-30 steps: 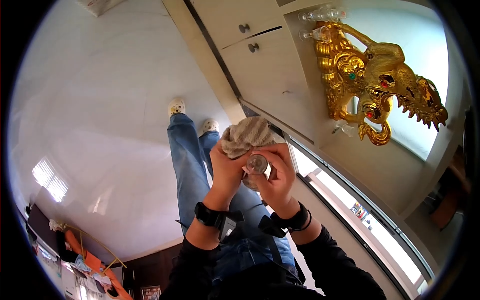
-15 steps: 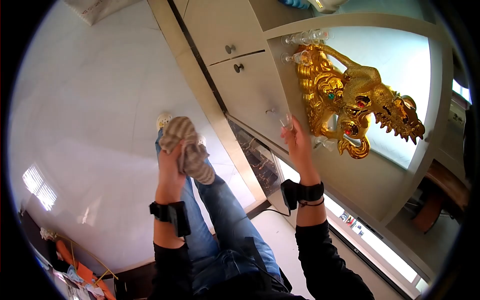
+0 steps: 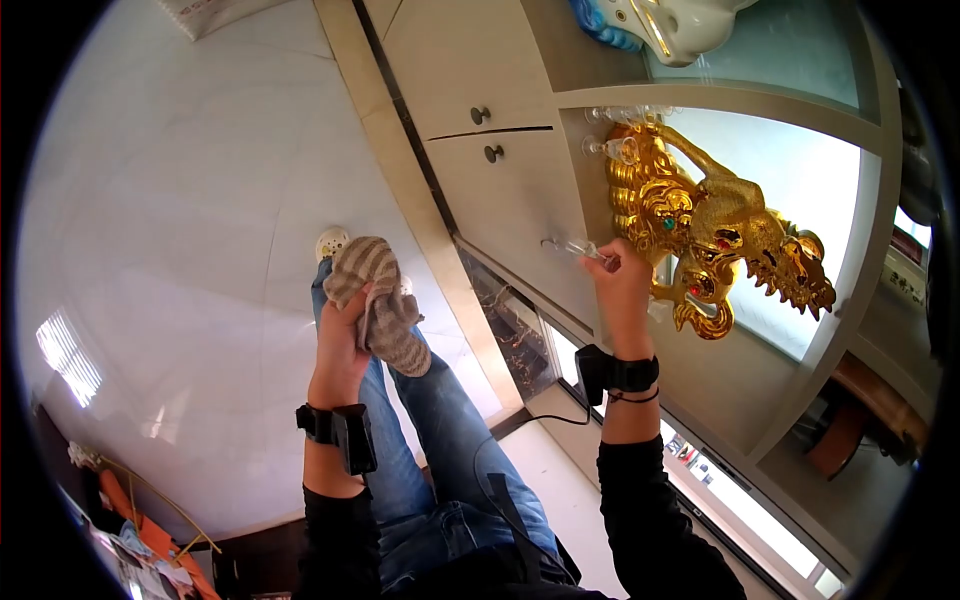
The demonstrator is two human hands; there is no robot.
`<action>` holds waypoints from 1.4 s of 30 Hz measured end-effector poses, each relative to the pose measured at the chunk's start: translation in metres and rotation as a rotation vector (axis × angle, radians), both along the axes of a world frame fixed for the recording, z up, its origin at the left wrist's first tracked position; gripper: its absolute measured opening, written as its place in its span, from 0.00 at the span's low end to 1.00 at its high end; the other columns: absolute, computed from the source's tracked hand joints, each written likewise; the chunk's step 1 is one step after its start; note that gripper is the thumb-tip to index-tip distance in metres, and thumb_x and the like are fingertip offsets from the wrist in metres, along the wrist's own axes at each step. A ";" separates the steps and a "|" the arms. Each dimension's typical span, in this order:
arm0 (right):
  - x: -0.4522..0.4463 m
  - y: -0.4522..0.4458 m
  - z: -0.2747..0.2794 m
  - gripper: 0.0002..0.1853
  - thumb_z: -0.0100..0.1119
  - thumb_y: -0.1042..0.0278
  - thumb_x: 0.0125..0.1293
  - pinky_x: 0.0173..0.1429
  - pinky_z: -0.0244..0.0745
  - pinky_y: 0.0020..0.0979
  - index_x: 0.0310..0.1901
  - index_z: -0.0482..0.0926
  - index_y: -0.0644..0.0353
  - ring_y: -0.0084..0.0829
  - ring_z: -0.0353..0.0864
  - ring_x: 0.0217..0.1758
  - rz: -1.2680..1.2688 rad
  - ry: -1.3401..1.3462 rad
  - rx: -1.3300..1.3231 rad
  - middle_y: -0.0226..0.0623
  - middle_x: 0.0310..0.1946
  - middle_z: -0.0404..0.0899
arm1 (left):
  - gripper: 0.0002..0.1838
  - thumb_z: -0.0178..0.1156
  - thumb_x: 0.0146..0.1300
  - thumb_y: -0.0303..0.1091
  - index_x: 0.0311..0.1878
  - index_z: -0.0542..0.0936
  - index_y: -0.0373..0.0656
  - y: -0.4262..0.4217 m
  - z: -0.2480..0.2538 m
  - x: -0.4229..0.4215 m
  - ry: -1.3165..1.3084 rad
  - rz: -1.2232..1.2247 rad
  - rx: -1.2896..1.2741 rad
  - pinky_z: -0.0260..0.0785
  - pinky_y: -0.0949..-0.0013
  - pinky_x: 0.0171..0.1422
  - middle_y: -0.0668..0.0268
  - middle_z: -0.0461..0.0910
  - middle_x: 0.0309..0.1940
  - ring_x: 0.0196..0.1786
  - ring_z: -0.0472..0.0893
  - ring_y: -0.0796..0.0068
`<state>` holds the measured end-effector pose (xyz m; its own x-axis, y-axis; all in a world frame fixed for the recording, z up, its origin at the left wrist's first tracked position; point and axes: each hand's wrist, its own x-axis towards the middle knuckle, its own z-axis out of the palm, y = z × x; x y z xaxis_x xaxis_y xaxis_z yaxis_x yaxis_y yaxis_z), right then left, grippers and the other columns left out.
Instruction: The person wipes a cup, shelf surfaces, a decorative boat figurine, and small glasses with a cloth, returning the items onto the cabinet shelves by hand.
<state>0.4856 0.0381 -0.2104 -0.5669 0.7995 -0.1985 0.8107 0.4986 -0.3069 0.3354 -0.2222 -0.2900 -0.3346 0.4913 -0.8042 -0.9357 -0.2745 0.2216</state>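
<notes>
A striped brown-and-beige cloth (image 3: 385, 305) hangs bunched in my left hand (image 3: 343, 345), whose fingers are closed round it above my legs. My right hand (image 3: 622, 280) pinches a small clear stemmed glass (image 3: 582, 249) at the front of the shelf niche. Just beyond that hand stands a shiny golden dragon-like figure (image 3: 700, 225) with red and green stones. Small clear glasses (image 3: 612, 150) stand beside the figure's base, at its upper left in the view. My right hand hides part of the figure's lower edge.
Pale cabinet doors (image 3: 505, 205) with dark round knobs lie left of the niche. A white and blue figure (image 3: 670, 25) occupies the compartment above. A dark cable (image 3: 545, 418) runs from my right wrist. Orange items and a gold-coloured frame (image 3: 165, 500) are at the lower left.
The glass and cloth, earlier together between both hands, are apart. My left hand has moved left with the cloth, while my right has carried the glass to the niche.
</notes>
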 end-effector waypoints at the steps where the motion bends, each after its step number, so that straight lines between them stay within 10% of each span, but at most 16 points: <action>1: -0.002 0.000 0.002 0.11 0.65 0.72 0.42 0.25 0.65 0.25 0.26 0.73 0.64 0.26 0.70 0.18 0.002 -0.001 -0.001 0.37 0.16 0.71 | 0.14 0.48 0.59 0.30 0.48 0.68 0.35 -0.002 -0.003 0.001 -0.003 -0.021 0.008 0.71 0.69 0.42 0.62 0.74 0.38 0.38 0.76 0.70; 16: -0.003 0.002 0.006 0.11 0.66 0.76 0.39 0.23 0.62 0.21 0.24 0.73 0.65 0.20 0.66 0.17 0.037 0.023 -0.101 0.30 0.13 0.68 | 0.17 0.52 0.56 0.28 0.50 0.66 0.35 0.005 0.003 -0.004 -0.010 -0.001 0.051 0.70 0.67 0.45 0.61 0.72 0.42 0.43 0.74 0.68; 27: 0.003 -0.082 -0.005 0.09 0.60 0.82 0.41 0.29 0.64 0.20 0.28 0.73 0.65 0.25 0.70 0.27 -0.436 0.949 -1.676 0.37 0.25 0.72 | 0.24 0.44 0.63 0.38 0.59 0.56 0.36 0.038 0.059 0.029 0.052 -0.106 0.391 0.60 0.64 0.59 0.57 0.63 0.56 0.57 0.65 0.64; 42: 0.031 -0.099 0.006 0.09 0.60 0.82 0.47 0.43 0.73 0.25 0.33 0.74 0.68 0.24 0.77 0.36 -0.273 0.430 -1.510 0.34 0.32 0.76 | 0.25 0.56 0.43 0.17 0.49 0.69 0.38 0.029 0.067 0.026 0.439 -0.759 0.514 0.60 0.75 0.53 0.68 0.73 0.43 0.46 0.70 0.77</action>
<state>0.5163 -0.0606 -0.2047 -0.6662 0.1086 -0.7378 0.5470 -0.6014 -0.5824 0.3612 -0.1927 -0.2226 -0.0054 0.9484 -0.3170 -0.7668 0.1995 0.6101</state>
